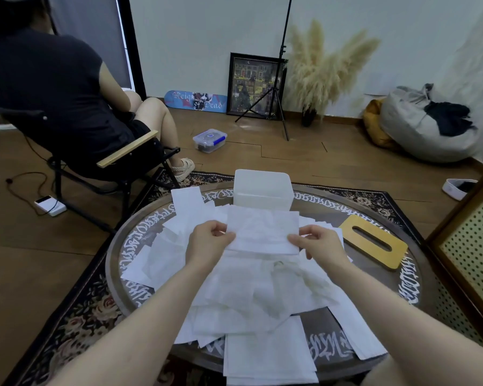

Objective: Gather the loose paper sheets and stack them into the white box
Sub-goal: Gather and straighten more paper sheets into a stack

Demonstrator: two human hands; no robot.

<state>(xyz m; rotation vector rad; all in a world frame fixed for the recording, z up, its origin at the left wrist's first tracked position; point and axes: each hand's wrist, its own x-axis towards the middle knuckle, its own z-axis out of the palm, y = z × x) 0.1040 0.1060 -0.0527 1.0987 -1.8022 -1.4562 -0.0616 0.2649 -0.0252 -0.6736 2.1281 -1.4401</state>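
Note:
A white paper sheet [262,231] is held flat above the table, just short of the white box [262,188], which stands open at the table's far edge. My left hand [208,242] pinches the sheet's left edge. My right hand [317,242] pinches its right edge. Under my arms, several loose paper sheets [243,296] lie scattered in an overlapping pile over the round table [410,277], some hanging past its near edge.
A wooden lid with a slot [374,240] lies on the table to the right. A person sits in a folding chair [101,160] at the left. A clear container [209,140], tripod [279,87] and beanbag [418,126] are on the floor beyond.

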